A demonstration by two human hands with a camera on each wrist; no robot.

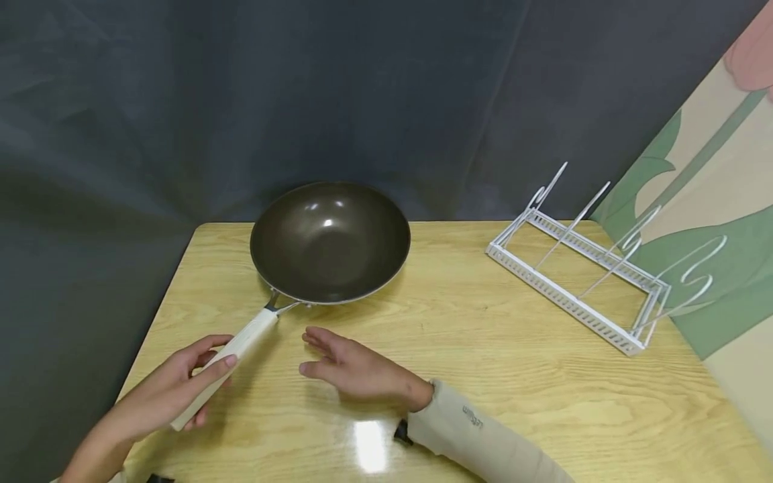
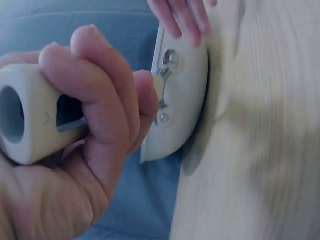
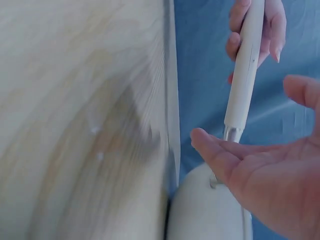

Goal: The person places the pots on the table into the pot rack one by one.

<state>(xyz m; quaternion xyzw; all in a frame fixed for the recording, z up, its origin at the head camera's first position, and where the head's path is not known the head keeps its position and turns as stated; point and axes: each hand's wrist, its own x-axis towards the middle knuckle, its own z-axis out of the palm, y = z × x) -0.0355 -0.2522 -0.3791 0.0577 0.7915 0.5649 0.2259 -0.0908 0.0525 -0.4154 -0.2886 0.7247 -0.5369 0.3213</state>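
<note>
A wok [image 1: 329,245] with a dark inside and a pale outer wall stands at the back left of the wooden table. Its long cream handle [image 1: 252,333] points toward the front left. My left hand [image 1: 175,386] grips that handle, thumb along the top and fingers curled round it, as the left wrist view also shows. To the right of the handle, my right hand [image 1: 347,362] hovers over the table just in front of the wok, holding nothing. In the right wrist view its fingers [image 3: 225,160] are extended and overlap the wok's near side.
A white wire rack [image 1: 574,295] with upright prongs stands at the right back of the table [image 1: 459,335]. Behind it all hangs a dark curtain [image 1: 374,100]. A flower-patterned panel [image 1: 725,221] borders the right side.
</note>
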